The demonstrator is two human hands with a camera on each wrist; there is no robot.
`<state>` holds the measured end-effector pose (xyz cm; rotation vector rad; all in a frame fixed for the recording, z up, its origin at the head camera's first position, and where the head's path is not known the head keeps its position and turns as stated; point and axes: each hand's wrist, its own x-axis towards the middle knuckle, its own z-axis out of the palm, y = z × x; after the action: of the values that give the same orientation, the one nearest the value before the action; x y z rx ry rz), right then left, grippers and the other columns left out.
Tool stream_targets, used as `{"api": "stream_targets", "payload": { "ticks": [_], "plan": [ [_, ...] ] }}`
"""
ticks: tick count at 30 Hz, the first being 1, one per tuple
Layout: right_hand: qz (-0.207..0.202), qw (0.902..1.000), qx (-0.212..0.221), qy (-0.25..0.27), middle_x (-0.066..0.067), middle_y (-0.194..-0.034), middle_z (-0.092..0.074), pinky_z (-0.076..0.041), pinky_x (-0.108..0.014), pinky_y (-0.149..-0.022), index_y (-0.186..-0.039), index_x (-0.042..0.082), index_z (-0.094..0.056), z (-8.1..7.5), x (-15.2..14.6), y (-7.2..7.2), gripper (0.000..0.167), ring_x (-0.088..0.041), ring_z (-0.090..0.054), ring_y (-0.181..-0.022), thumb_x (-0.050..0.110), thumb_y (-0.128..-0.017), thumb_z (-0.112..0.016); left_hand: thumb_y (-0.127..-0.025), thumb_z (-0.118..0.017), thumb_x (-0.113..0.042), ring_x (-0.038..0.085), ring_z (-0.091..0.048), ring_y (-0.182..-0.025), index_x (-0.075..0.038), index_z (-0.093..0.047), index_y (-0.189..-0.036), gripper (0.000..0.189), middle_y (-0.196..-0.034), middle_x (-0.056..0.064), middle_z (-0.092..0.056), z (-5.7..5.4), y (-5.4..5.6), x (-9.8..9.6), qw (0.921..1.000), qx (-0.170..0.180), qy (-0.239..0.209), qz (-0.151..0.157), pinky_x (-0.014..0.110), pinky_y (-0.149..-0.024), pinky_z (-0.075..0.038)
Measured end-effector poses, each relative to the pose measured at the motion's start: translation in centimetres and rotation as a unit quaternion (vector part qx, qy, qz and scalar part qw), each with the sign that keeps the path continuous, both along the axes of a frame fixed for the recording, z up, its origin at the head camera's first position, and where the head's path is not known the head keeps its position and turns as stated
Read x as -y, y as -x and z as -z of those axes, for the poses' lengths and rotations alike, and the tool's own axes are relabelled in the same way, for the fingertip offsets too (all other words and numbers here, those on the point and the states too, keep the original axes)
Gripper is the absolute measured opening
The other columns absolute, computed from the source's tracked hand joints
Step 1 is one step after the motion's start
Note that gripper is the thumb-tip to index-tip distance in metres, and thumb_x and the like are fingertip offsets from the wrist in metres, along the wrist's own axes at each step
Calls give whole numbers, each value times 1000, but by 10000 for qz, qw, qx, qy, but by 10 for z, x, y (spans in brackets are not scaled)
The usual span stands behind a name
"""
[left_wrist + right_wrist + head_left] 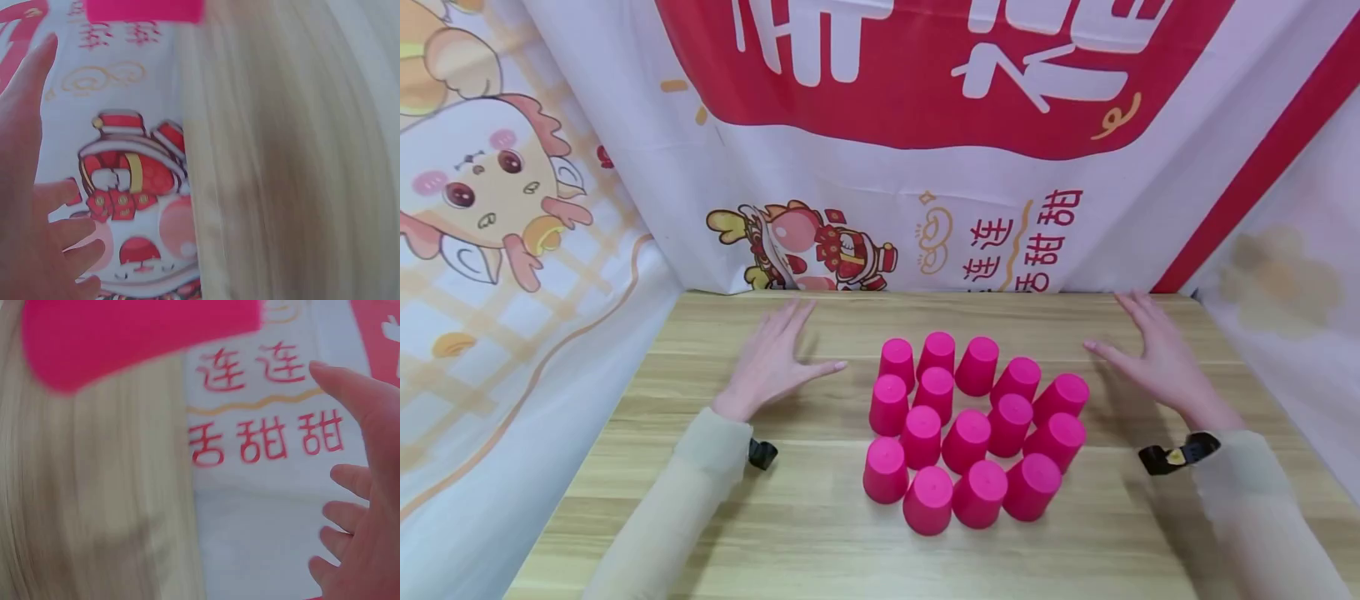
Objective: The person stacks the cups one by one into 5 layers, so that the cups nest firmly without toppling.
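Several pink cups (966,440) stand upside down in a loose cluster on the wooden table (805,533) in the head view. To the left of the cluster is my left hand (772,358), fingers spread and thumb pointing toward the cups, holding nothing. On the other side my right hand (1161,358) is likewise spread, its thumb toward the cups and apart from them. The left wrist view has a pink cup (144,9) at its top edge and my left hand (31,206) at the left. A larger pink cup (137,334) appears in the right wrist view, with my right hand (369,512) opposite.
A white cloth with red lettering and cartoon figures (820,246) hangs along the table's back edge. More printed cloth (497,250) borders the left side, and pale cloth (1285,275) the right. Black wrist cameras (1180,454) are strapped over the sleeves.
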<state>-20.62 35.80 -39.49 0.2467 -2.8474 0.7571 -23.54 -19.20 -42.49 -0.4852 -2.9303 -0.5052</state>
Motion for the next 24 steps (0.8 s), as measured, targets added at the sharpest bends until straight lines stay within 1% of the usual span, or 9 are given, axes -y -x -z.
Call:
{"api": "stream_targets", "payload": {
  "ticks": [2,4,6,8,12,14,18,22,24],
  "plan": [
    [58,9988,314,384,-21,-166,-17,-18,-77,-107,-162,10,-26,-8,6,-5,94,-46,-15,-149,51,-92,-73,-77,-63,-84,34,-19,-152,-23,-18,-164,116,-168,7,-16,-3,-5,-7,9972,296,-690,-72,61,-118,-17],
    [89,9958,588,699,-18,-165,-24,-22,-78,-106,-162,15,-28,-14,12,-11,91,-47,-20,-148,53,-92,-72,-75,-69,-81,32,-22,-151,-28,-20,-164,114,-167,4,-22,-5,-11,-15,9887,585,-1369,-196,64,-115,-23],
    [88,9922,784,966,-16,-163,-30,-24,-77,-105,-161,19,-32,-18,19,-17,87,-47,-24,-147,53,-91,-72,-75,-74,-75,30,-25,-150,-32,-24,-162,110,-165,1,-27,-6,-15,-24,9770,768,-1978,-229,66,-113,-26],
    [23,9894,888,1146,-15,-161,-35,-25,-77,-105,-160,22,-36,-20,28,-22,83,-47,-26,-146,51,-91,-73,-76,-78,-69,28,-28,-149,-32,-30,-161,104,-164,0,-31,-5,-18,-34,9644,860,-2493,-208,65,-112,-28],
    [-190,9836,1118,1404,-11,-158,-40,-30,-74,-105,-158,24,-41,-21,48,-26,83,-44,-30,-145,51,-89,-77,-81,-83,-54,26,-35,-145,-28,-43,-155,88,-158,1,-41,-2,-19,-52,9394,940,-3297,26,63,-113,-30],
    [-325,9809,1254,1450,-11,-156,-43,-35,-71,-104,-156,22,-43,-19,58,-26,83,-43,-34,-143,52,-87,-78,-82,-83,-52,24,-40,-142,-27,-48,-152,82,-155,0,-46,1,-18,-61,9315,1009,-3492,107,61,-112,-32],
    [-663,9763,1528,1382,-12,-150,-50,-45,-64,-100,-152,18,-50,-12,71,-24,80,-43,-42,-137,51,-85,-80,-83,-84,-49,25,-47,-136,-26,-54,-147,74,-149,1,-53,7,-14,-76,9220,1198,-3670,308,60,-109,-38],
    [-901,9759,1544,1250,-12,-139,-61,-54,-53,-94,-144,14,-59,-2,78,-22,74,-41,-52,-127,48,-83,-83,-83,-86,-41,28,-54,-129,-23,-60,-141,66,-141,4,-59,11,-10,-86,9112,1365,-3857,482,56,-108,-42],
    [-951,9768,1498,1201,-10,-132,-65,-56,-47,-90,-140,13,-63,3,80,-21,70,-37,-57,-121,46,-83,-85,-83,-87,-37,27,-56,-126,-20,-62,-139,64,-137,2,-62,11,-8,-89,9100,1409,-3866,497,53,-108,-42]
  ]
}}
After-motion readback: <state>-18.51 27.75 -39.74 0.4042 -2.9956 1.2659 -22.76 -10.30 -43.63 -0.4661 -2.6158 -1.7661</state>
